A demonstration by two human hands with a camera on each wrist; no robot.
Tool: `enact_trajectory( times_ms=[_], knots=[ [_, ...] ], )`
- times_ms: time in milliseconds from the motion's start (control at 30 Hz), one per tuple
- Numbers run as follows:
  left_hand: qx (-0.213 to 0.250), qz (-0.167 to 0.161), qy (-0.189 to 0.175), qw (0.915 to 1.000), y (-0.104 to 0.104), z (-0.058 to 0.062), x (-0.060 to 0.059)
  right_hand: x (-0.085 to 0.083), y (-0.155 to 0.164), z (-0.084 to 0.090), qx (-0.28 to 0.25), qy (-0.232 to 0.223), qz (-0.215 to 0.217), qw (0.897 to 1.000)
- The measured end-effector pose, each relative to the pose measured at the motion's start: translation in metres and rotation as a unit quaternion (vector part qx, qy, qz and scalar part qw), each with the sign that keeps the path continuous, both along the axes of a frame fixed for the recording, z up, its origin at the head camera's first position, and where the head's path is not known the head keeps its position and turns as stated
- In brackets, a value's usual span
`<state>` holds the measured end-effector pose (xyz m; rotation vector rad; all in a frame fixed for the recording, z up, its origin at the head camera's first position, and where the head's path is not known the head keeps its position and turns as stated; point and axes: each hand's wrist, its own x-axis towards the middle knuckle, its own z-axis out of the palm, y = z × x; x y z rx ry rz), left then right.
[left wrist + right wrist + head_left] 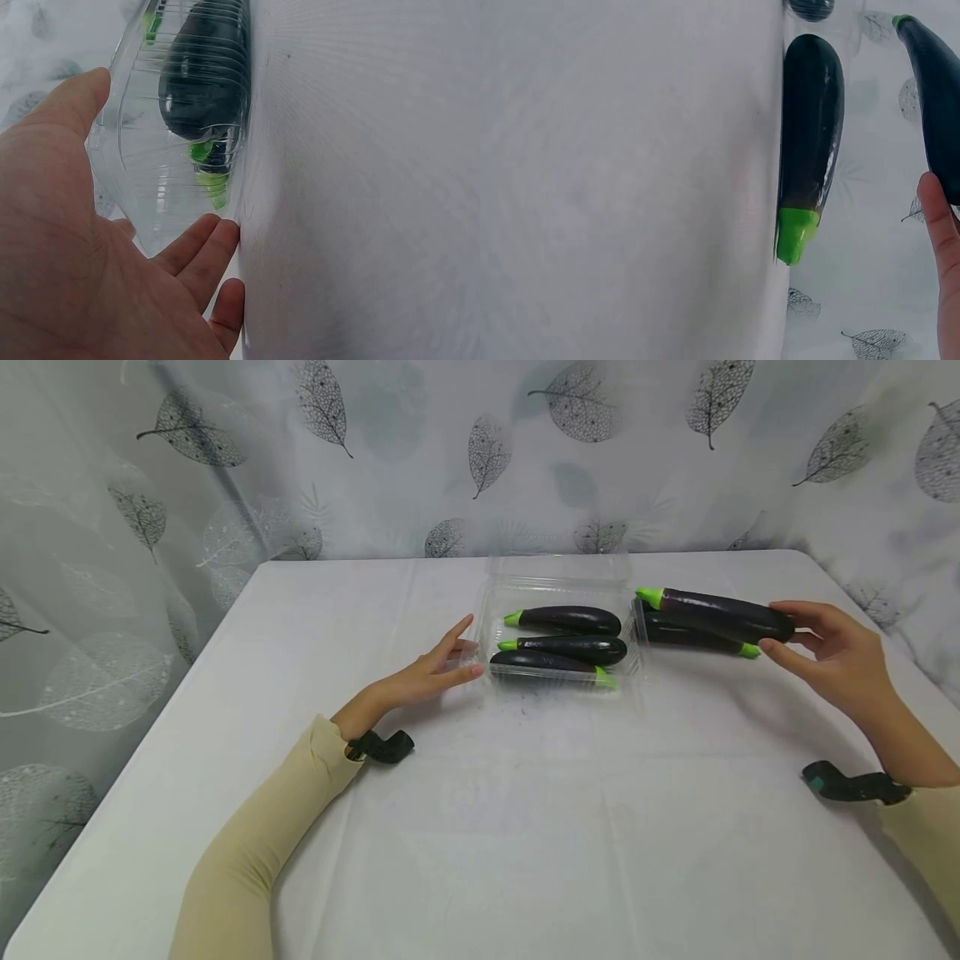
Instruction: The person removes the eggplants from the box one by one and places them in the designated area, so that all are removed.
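Note:
My right hand (843, 652) pinches the rounded end of a dark purple eggplant (720, 614), raised above the table with its green stem pointing left. Below it, a second eggplant (810, 127) lies on the table, its green stem toward the right in the head view. A clear plastic box (486, 610) with its lid tipped back holds three eggplants; the front one (540, 662) has its stem to the right, the other two to the left. My left hand (431, 677) rests at the box's left side, fingers spread and touching the plastic wall (142, 165).
A white cloth covers the table (480, 827). Behind it and along the sides hangs a pale curtain (405, 452) printed with leaves. Dark bands (382, 747) sit on both wrists.

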<state>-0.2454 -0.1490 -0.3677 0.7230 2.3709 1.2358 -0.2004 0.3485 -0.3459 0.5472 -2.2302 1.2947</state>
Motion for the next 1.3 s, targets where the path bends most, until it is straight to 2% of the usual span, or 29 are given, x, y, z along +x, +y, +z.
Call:
enact_trajectory(
  times_ms=[267,867,1300],
  knots=[
    [-0.005,0.005,-0.005,1.0000,0.000,0.001,0.000,0.001,0.006,-0.003,-0.017,-0.046,-0.017,0.999],
    [-0.007,0.003,-0.004,1.0000,0.001,0.001,0.000,0.002,0.020,-0.011,0.019,-0.093,-0.052,0.994],
    [-0.001,0.001,-0.001,1.0000,0.002,0.002,0.002,0.005,0.023,-0.010,0.033,-0.171,-0.032,0.984]
  ],
)
